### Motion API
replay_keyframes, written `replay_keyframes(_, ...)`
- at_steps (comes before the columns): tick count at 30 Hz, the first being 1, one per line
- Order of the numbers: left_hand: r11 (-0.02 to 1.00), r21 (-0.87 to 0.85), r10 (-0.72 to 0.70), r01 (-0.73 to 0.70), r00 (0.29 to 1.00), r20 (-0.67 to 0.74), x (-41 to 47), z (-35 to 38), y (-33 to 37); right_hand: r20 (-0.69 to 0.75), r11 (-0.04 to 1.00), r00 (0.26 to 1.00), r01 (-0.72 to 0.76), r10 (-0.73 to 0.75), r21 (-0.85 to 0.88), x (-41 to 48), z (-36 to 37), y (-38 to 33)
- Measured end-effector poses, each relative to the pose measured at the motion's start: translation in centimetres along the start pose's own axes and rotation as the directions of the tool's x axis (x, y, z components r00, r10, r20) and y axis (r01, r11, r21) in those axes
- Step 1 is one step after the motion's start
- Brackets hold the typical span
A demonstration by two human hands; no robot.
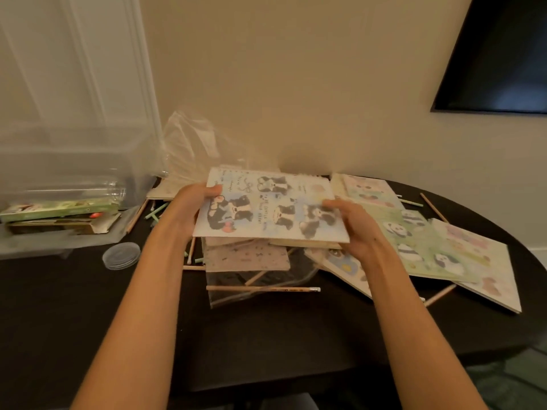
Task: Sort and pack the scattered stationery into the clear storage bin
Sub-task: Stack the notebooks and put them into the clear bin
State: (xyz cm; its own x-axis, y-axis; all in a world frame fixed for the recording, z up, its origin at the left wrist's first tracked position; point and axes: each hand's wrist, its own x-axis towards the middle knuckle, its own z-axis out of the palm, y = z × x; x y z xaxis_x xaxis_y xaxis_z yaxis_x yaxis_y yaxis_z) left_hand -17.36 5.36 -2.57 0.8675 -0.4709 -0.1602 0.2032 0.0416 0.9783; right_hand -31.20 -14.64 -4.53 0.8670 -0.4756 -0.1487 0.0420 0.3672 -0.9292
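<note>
Two bare forearms reach out from the near edge, and each hand grips a side of a pale-blue notebook with black-and-white cartoon puppies on its cover (266, 208). The left hand (192, 202) pinches the left edge with the thumb on top. The right hand (352, 229) curls round the right edge, where what looks like a second book sits underneath.

This reads as the gathering step: notebooks are being stacked and squared, held just above the clutter. The clear plastic storage bin (74, 161) stands well to the left of the left hand and holds a flat green box (59, 210). Next, the stack probably has to swing left, kept level, and clear the bin's rim.

Below the hands lies a wooden pencil with a white eraser (260, 289). A green panda-print notebook (414, 247) lies right of the right hand. All of it rests on a dark rounded table (88, 306) against a beige wall, with a black screen (503, 54) at upper right.
</note>
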Motion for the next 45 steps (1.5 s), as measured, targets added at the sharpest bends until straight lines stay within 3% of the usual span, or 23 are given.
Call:
replay_keyframes(2,0.990,0.139,0.030,-0.032,0.999,0.019,0.6,0.1,0.5,-0.005,0.995,0.999,0.038,-0.039,-0.093,-0.1,0.3,-0.5)
replay_keyframes(5,0.926,0.356,0.132,-0.122,0.991,-0.003,2.0,0.4,0.1,-0.107,0.991,0.985,0.137,-0.135,0.012,0.2,0.4,-1.2)
replay_keyframes(8,0.779,0.608,0.176,-0.156,0.984,0.027,2.1,-0.3,-0.8,-0.178,0.980,0.976,0.152,-0.127,0.132,0.0,-0.4,-1.3)
replay_keyframes(10,0.607,0.771,0.106,-0.194,0.981,0.163,1.8,-1.1,-1.8,-0.206,0.976,0.976,0.105,-0.064,0.192,-0.5,-1.2,-0.9)
replay_keyframes(11,0.465,0.863,-0.011,-0.196,0.974,0.227,1.2,-1.0,-2.0,-0.215,0.973,0.976,0.072,-0.024,0.218,-0.7,-1.5,-0.7)
replay_keyframes(13,0.174,0.962,-0.221,-0.209,0.944,0.245,0.0,-0.6,-3.2,-0.201,0.971,0.979,0.013,0.037,0.239,-1.3,-2.0,-0.2)
replay_keyframes(14,0.080,0.973,-0.238,-0.215,0.944,0.228,-0.3,-0.4,-4.1,-0.175,0.976,0.983,-0.020,0.059,0.217,-1.6,-2.1,0.0)
replay_keyframes(15,0.059,0.980,-0.210,-0.191,0.957,0.199,-0.5,-0.1,-4.7,-0.142,0.984,0.987,-0.055,0.080,0.170,-1.9,-2.2,0.2)
replay_keyframes(17,0.177,0.978,-0.115,-0.110,0.985,0.132,-1.2,0.3,-5.2,-0.064,0.991,0.990,-0.124,0.128,0.059,-2.4,-2.6,0.5)
replay_keyframes(18,0.236,0.960,-0.028,-0.148,0.987,0.159,-1.4,0.5,-5.4,-0.037,0.989,0.988,-0.147,0.148,0.034,-2.7,-3.0,0.6)
replay_keyframes(19,0.183,0.954,0.041,-0.237,0.971,0.234,-1.3,0.4,-5.7,-0.016,0.986,0.986,-0.166,0.166,0.031,-2.8,-3.2,0.7)
replay_keyframes(21,0.190,0.918,0.175,-0.347,0.932,0.316,-1.1,0.2,-5.4,-0.010,0.982,0.983,-0.185,0.186,0.047,-3.1,-3.8,0.6)
replay_keyframes(23,0.280,0.890,0.269,-0.359,0.920,0.286,-0.5,0.4,-5.1,0.005,0.980,0.980,-0.198,0.198,0.025,-3.4,-4.5,0.4)
replay_keyframes(25,0.239,0.899,0.338,-0.368,0.899,0.278,0.2,0.9,-4.6,0.003,0.978,0.978,-0.208,0.208,0.011,-3.8,-5.0,0.2)
replay_keyframes(33,0.159,0.923,0.289,-0.350,0.910,0.296,1.3,2.0,-3.1,-0.214,0.995,0.973,-0.078,0.089,0.057,-4.9,-5.4,-1.2)
replay_keyframes(39,0.077,0.955,0.273,-0.286,0.928,0.256,0.9,4.1,-3.1,-0.326,0.983,0.940,0.144,-0.101,0.110,-4.9,-2.0,1.5)
replay_keyframes(45,-0.080,0.968,0.237,-0.238,0.939,0.251,0.9,3.0,-3.1,-0.381,0.968,0.913,0.211,-0.144,0.140,-5.2,-1.8,2.2)
